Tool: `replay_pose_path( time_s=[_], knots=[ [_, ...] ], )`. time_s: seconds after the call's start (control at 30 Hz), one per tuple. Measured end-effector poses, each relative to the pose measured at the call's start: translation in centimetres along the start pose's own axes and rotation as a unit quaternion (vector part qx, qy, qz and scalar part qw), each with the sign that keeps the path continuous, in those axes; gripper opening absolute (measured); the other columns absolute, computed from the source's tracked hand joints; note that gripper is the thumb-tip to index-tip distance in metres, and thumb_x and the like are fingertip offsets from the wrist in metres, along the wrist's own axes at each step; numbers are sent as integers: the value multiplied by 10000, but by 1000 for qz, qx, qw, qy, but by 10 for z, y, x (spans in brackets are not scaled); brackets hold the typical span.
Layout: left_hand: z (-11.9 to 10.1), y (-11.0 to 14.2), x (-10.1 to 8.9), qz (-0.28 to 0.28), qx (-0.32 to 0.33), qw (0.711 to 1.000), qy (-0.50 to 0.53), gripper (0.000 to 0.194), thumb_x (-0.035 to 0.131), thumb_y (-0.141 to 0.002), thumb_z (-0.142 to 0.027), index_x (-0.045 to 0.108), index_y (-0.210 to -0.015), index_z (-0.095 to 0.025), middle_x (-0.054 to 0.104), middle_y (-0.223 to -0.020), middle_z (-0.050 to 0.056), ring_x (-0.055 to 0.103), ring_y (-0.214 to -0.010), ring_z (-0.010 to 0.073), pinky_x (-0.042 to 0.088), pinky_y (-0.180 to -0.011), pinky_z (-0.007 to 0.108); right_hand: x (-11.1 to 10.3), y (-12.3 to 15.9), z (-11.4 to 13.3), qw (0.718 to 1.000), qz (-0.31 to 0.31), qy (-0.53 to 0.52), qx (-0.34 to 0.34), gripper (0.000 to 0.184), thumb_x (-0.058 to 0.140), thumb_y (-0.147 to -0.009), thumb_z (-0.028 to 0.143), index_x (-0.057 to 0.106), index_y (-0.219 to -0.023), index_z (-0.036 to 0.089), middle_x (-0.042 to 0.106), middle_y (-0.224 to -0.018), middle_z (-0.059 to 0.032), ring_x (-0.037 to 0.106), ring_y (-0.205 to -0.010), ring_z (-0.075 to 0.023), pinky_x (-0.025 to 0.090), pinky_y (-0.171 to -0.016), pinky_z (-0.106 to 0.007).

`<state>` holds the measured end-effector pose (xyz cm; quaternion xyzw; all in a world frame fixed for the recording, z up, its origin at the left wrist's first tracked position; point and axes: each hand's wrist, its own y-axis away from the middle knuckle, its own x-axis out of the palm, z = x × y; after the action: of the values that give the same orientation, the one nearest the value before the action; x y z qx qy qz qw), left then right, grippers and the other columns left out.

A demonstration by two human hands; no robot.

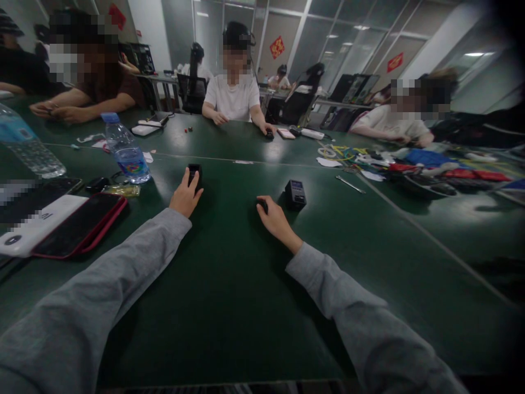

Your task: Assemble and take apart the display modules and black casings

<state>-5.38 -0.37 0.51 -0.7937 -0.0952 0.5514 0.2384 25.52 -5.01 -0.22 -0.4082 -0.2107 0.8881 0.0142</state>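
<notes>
My left hand rests around the near side of a small black box, fingers partly apart and laid against it; the box stands upright on the dark green table. Between the curled fingers of my right hand is a small black object, low over the table or touching it; its kind is mostly hidden. Just right of that hand, and apart from it, stands a second black box with a greyish panel on top.
At left are a water bottle, a larger bottle, a phone in a red case and a white power bank. A metal wrench and tangled cables lie to the right. Across the table sits a person in white.
</notes>
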Motion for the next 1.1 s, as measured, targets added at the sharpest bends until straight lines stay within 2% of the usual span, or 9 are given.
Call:
replay_pose_path(
  time_s=[0.17, 0.27, 0.33, 0.53, 0.67, 0.8, 0.9, 1.0, 1.1],
  knots=[
    [-4, 1, -13, -149, 34, 985, 81, 617, 433, -957, -388, 242, -1521, -225, 136, -1613, 90, 235, -1458, 290, 331, -1150, 466, -2, 0, 3, 1000, 0, 1, 3, 304, 470, -948, 269, 522, -1234, 180, 631, -1172, -122, 611, -1095, -259, 486, -967, -451],
    [1, 1, -20, -189, 11, 976, 105, 584, 432, -952, -411, 278, -1504, -297, 169, -1608, 38, 263, -1450, 275, 333, -1151, 458, -2, 0, 4, 1000, 2, -1, -4, 302, 466, -950, 268, 521, -1232, 174, 628, -1176, -126, 611, -1095, -261, 485, -968, -455],
    [9, 2, -23, -196, -22, 975, 100, 571, 450, -942, -404, 331, -1486, -278, 213, -1595, 54, 301, -1432, 285, 358, -1134, 458, -2, 0, 4, 1000, 4, -1, -5, 301, 464, -951, 269, 520, -1233, 179, 628, -1176, -125, 613, -1090, -260, 487, -965, -455],
    [40, 4, -21, -127, -96, 985, 67, 552, 543, -866, -304, 476, -1406, -211, 353, -1529, 112, 405, -1364, 336, 403, -1092, 500, 0, 0, 0, 1000, 3, 0, -7, 306, 468, -945, 272, 522, -1233, 182, 626, -1174, -126, 612, -1089, -258, 492, -956, -450],
    [47, 3, -15, -79, -100, 990, 68, 502, 558, -842, -281, 552, -1337, -195, 466, -1448, 127, 484, -1300, 322, 417, -1077, 490, 2, 0, -1, 1000, -2, 1, -10, 307, 470, -940, 267, 524, -1230, 180, 628, -1167, -125, 610, -1090, -255, 487, -963, -449],
    [41, 3, -15, -96, -73, 990, 67, 421, 505, -887, -323, 598, -1275, -188, 509, -1414, 122, 466, -1312, 298, 361, -1105, 492, 2, 0, 0, 1000, 0, 5, -16, 311, 469, -939, 263, 521, -1231, 171, 619, -1185, -131, 597, -1112, -258, 480, -973, -450],
    [29, 5, -22, -126, -24, 991, 35, 404, 497, -909, -397, 607, -1257, -222, 524, -1409, 96, 343, -1393, 323, 213, -1142, 570, 1, 0, 1, 1000, 1, 11, -20, 305, 470, -939, 258, 529, -1222, 163, 618, -1185, -133, 592, -1119, -254, 475, -982, -443],
    [16, 10, -27, -97, 46, 994, 9, 358, 533, -898, -419, 632, -1204, -263, 592, -1337, 68, 293, -1414, 337, 98, -1137, 604, 0, 0, 2, 1000, 7, 16, -19, 311, 469, -942, 260, 526, -1231, 162, 615, -1188, -132, 591, -1119, -249, 475, -984, -436],
    [9, 12, -30, -57, 79, 995, -2, 325, 548, -891, -417, 647, -1163, -269, 657, -1232, 77, 360, -1366, 338, 95, -1112, 604, 0, 1, 2, 1000, 12, 23, -16, 318, 473, -945, 271, 522, -1241, 164, 611, -1193, -129, 592, -1118, -248, 475, -985, -433]
  ],
)
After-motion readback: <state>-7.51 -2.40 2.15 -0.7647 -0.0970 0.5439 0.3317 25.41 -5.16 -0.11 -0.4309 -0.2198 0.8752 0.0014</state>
